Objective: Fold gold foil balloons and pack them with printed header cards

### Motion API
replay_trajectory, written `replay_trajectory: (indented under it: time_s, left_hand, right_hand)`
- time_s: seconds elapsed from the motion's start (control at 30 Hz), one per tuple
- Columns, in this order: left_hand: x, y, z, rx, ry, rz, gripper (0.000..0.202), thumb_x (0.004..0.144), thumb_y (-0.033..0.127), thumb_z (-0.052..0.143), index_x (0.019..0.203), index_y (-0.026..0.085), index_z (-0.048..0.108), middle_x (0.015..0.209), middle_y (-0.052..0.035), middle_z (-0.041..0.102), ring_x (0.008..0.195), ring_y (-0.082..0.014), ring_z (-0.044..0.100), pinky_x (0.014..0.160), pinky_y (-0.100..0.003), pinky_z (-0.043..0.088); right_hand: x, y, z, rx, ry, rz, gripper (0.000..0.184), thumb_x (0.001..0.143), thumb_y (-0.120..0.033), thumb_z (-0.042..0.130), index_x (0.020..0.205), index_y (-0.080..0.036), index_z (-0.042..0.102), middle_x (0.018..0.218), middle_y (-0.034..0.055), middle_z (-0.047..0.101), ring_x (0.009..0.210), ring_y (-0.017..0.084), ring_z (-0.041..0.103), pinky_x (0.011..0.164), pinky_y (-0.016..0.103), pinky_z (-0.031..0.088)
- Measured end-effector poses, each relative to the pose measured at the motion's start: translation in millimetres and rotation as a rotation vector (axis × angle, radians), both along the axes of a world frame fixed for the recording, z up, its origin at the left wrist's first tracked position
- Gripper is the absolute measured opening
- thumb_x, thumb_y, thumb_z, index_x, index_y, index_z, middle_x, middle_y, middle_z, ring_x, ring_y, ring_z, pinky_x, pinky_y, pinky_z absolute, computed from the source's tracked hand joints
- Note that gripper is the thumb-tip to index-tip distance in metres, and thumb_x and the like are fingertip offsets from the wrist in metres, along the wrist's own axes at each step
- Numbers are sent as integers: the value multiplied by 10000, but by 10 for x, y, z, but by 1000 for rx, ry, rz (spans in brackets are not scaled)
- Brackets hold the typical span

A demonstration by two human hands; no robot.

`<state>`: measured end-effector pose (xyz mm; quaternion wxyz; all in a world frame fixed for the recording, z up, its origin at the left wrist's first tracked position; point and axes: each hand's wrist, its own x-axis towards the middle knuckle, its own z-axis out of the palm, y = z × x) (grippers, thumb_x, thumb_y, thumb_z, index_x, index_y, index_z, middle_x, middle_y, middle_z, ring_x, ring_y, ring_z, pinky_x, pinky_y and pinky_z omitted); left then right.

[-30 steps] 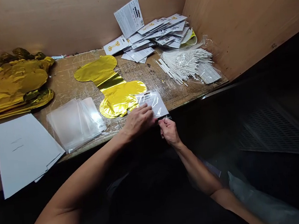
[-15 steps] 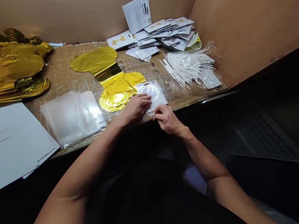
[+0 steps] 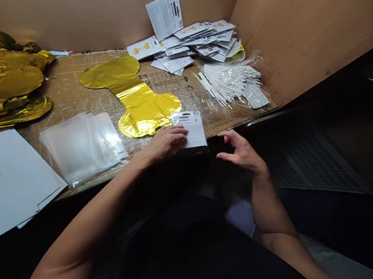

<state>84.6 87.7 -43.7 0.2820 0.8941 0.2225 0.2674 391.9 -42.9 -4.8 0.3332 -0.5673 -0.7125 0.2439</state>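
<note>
My left hand [image 3: 168, 142] lies flat on the left edge of a printed white card packet in clear film [image 3: 189, 129], which sits at the table's front edge. My right hand [image 3: 239, 149] is off the table to the right of the packet, touching nothing, with its fingers apart. Just left of the packet lies a flat gold foil balloon [image 3: 136, 105], its lower lobe close to my left fingers. A stack of clear plastic bags [image 3: 82, 146] lies further left.
Gold foil balloons [image 3: 2, 79] are heaped at the left, above white paper sheets [image 3: 7, 180]. Printed cards [image 3: 193, 43] are piled at the back, beside white sticks in a plastic bag [image 3: 230, 84]. Wooden walls [image 3: 297, 25] bound the back and right.
My right hand has come off the packet and moved right, past the table edge. The packet now looks squarer and whiter, with its printed face showing more plainly. My left hand stays on it.
</note>
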Motion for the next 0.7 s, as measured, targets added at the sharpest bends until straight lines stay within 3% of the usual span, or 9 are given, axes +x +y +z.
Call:
replay_trajectory:
  time_s: [0.07, 0.1, 0.17, 0.23, 0.33, 0.43, 0.5, 0.57, 0.7]
  left_hand:
    - [-38, -75, 16, 5, 34, -27, 211, 1002, 332, 615, 936, 275, 807, 1307, -64, 780, 1372, -301, 633, 1155, -448, 416]
    - [-51, -101, 34, 11, 50, -36, 212, 1006, 351, 617, 945, 270, 804, 1325, -67, 773, 1385, -305, 623, 1158, -452, 407]
    - [-59, -130, 75, 33, 79, -55, 212, 983, 426, 667, 983, 255, 791, 1355, -79, 756, 1403, -322, 608, 1167, -466, 392]
    - [-41, -143, 98, 67, 108, -47, 240, 970, 462, 692, 1009, 240, 772, 1340, -88, 760, 1374, -319, 626, 1161, -470, 393]
    - [18, -192, 70, 124, 135, 48, 191, 1034, 334, 586, 1054, 236, 749, 1240, -81, 796, 1234, -265, 704, 1110, -443, 428]
    - [44, -300, 23, 162, 133, 85, 231, 1039, 226, 533, 1148, 238, 736, 1230, -82, 802, 1180, -241, 728, 1063, -417, 462]
    - [-7, -352, 31, 167, 76, 101, 243, 1041, 210, 530, 1171, 234, 734, 1205, -80, 806, 1131, -227, 740, 1026, -391, 492]
    - [-145, -322, 90, 168, -24, 231, 244, 1046, 206, 522, 1154, 223, 740, 1133, -81, 810, 1046, -215, 743, 967, -366, 522]
    - [-620, 94, 299, 193, -18, 610, 180, 990, 238, 604, 1072, 196, 758, 1086, -109, 777, 1056, -258, 692, 951, -383, 524]
  right_hand:
    - [-39, -56, -70, 39, -206, 77, 407, 859, -370, 851, 1236, -282, 725, 1208, 103, 609, 1062, 275, 589, 973, 453, 523]
    - [-120, -46, -121, 79, -243, 90, 296, 885, -339, 821, 1163, -266, 747, 1256, 119, 602, 1111, 286, 579, 1001, 464, 518]
    - [-335, 26, -226, 145, -204, 48, 96, 961, -319, 716, 943, -225, 730, 1194, 124, 616, 1079, 270, 590, 968, 442, 533]
    - [-539, 112, -306, 142, -118, -88, 253, 987, -331, 648, 764, -215, 617, 993, 86, 620, 920, 227, 607, 866, 394, 543]
    - [-710, 152, -357, -23, 75, -392, 288, 917, -411, 703, 779, -239, 518, 732, -12, 567, 662, 166, 556, 669, 317, 500]
    - [-694, 114, -321, -310, 409, -389, 370, 839, -522, 755, 949, -240, 541, 620, -79, 555, 460, 119, 464, 476, 248, 362]
    - [-593, 187, -214, -413, 525, -227, 394, 827, -532, 768, 980, -224, 576, 596, -91, 548, 402, 96, 434, 430, 228, 312]
    - [-459, 465, -2, -373, 507, -124, 359, 834, -487, 791, 967, -209, 606, 585, -89, 534, 406, 91, 461, 425, 221, 336]
    - [-291, 1636, 702, -103, 364, -157, 239, 978, -351, 685, 1073, -177, 550, 759, -18, 629, 491, 86, 549, 438, 203, 354]
